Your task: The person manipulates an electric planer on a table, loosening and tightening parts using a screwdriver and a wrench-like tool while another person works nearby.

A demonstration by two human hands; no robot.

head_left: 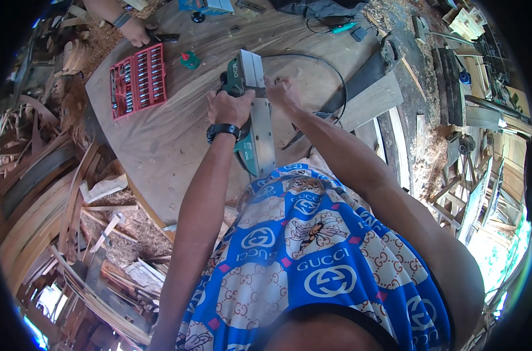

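A teal electric planer (246, 149) lies on the wooden table in front of me, its flat metal sole (262, 131) facing up. My left hand (231, 107) is closed around the planer's middle, its thumb near the edge of the sole. Just across from it, my right hand (282, 93) is at the right side of the planer, next to the middle gap in the sole. Those right fingers are curled together; whatever they may hold is too small to make out.
On the left of the table (178, 140) sits an open red socket set (138, 81), with a green bottle (190, 60) beside it. Another person's hand (136, 32) rests at the far left edge. A black cord (336, 67) loops right, near a wooden board (371, 102). Wood scraps surround the table.
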